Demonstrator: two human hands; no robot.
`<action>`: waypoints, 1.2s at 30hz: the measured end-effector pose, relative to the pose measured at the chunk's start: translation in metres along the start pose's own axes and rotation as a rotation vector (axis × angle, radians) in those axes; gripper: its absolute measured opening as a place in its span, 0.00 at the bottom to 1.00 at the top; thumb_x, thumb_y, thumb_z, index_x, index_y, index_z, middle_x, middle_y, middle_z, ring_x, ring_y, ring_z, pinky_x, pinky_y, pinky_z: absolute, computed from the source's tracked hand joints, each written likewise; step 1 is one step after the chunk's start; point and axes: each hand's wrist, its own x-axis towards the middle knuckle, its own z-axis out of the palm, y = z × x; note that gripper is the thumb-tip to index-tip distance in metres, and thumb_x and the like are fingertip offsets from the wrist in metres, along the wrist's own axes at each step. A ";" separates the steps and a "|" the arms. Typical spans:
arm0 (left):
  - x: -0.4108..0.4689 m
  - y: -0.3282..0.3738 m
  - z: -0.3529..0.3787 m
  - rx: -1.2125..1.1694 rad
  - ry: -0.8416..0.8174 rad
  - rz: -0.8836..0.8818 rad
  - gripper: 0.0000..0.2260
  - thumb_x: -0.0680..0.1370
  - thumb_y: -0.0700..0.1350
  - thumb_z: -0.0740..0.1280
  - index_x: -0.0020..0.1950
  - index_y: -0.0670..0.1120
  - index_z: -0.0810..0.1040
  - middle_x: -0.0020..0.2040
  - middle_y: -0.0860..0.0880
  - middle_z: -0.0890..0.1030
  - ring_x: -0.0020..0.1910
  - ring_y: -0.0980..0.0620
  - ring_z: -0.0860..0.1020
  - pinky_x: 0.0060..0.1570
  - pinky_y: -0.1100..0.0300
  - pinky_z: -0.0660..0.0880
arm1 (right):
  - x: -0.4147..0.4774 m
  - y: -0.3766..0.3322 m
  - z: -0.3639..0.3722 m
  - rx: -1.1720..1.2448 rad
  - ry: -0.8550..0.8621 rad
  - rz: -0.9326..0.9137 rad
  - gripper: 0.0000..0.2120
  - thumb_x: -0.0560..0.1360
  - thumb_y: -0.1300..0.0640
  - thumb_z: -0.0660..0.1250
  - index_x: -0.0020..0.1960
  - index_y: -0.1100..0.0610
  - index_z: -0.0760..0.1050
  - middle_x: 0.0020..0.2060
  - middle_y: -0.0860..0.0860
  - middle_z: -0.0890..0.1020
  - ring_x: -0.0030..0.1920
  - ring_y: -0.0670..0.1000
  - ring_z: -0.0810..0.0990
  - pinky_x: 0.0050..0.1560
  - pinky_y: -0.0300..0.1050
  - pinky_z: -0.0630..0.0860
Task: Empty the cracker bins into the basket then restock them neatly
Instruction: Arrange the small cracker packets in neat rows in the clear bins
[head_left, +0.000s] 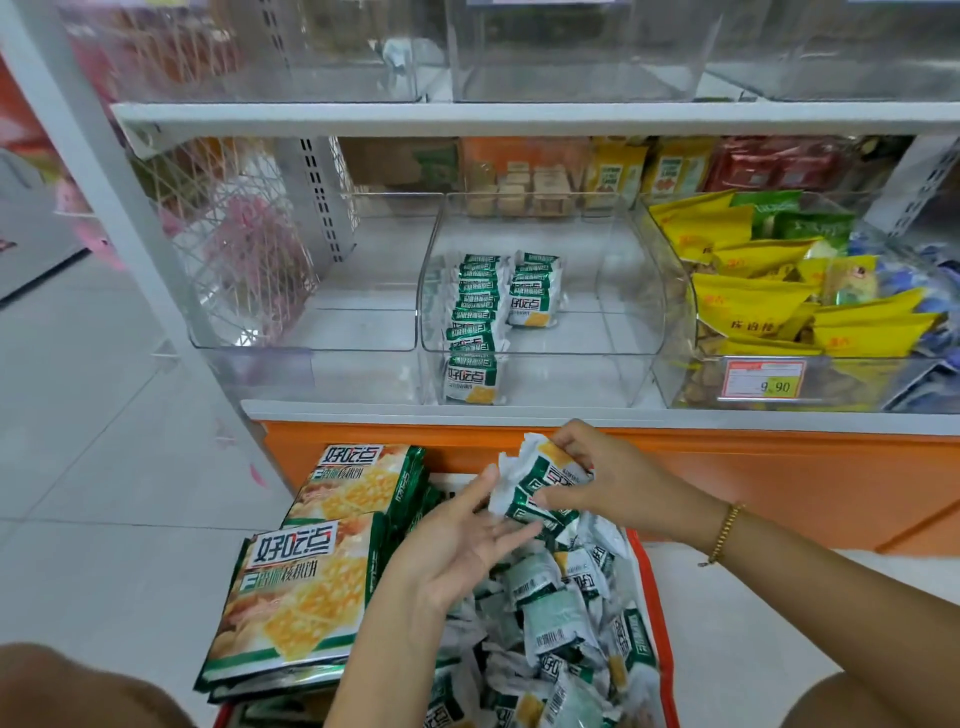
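**Shop shelf part-filled as hands squared a bunch of packets**

Packets (540, 483), three or so, sat bunched in the right hand (608, 483), its fingers curled round them above the basket (653, 613). The left hand (457, 551) lay open, palm up, with straight fingers touching the bunch from below. This was probably to square it so it would stand on edge. Loose packets (561, 623) filled the basket beneath, too many to count.

Up in the middle bin (597, 291) two rows stood face-forward. The left row (472, 332) held about ten and the right row (535, 291) about six, so restocking looked started but far from finished. Three bins lined that shelf. The left bin (311, 322) stood on one side, and the right bin (670, 364) held yellow and green bags behind one price tag (763, 379).

Two big bags (306, 587) leaned at the basket's left edge, likely kept clear of the reach. One bracelet (724, 530) hung on the right wrist.
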 end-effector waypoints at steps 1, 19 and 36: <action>0.001 -0.002 0.001 0.014 -0.009 0.034 0.16 0.71 0.40 0.71 0.55 0.33 0.78 0.59 0.33 0.77 0.57 0.41 0.79 0.51 0.51 0.80 | 0.001 0.001 -0.001 0.020 0.028 0.022 0.24 0.67 0.44 0.76 0.56 0.50 0.70 0.52 0.47 0.81 0.50 0.49 0.81 0.50 0.54 0.80; 0.008 0.007 0.065 0.686 0.100 0.434 0.17 0.70 0.51 0.76 0.55 0.47 0.78 0.49 0.36 0.81 0.47 0.45 0.82 0.53 0.51 0.79 | -0.005 -0.023 -0.019 -0.244 0.488 -0.185 0.25 0.67 0.54 0.74 0.61 0.52 0.69 0.49 0.45 0.71 0.49 0.45 0.69 0.41 0.29 0.66; 0.122 0.154 0.158 2.156 0.092 0.634 0.29 0.71 0.50 0.75 0.68 0.42 0.70 0.61 0.43 0.78 0.58 0.44 0.76 0.51 0.59 0.72 | 0.054 0.006 -0.090 -0.751 0.872 -0.197 0.25 0.63 0.59 0.79 0.57 0.64 0.77 0.55 0.59 0.79 0.53 0.59 0.81 0.49 0.48 0.80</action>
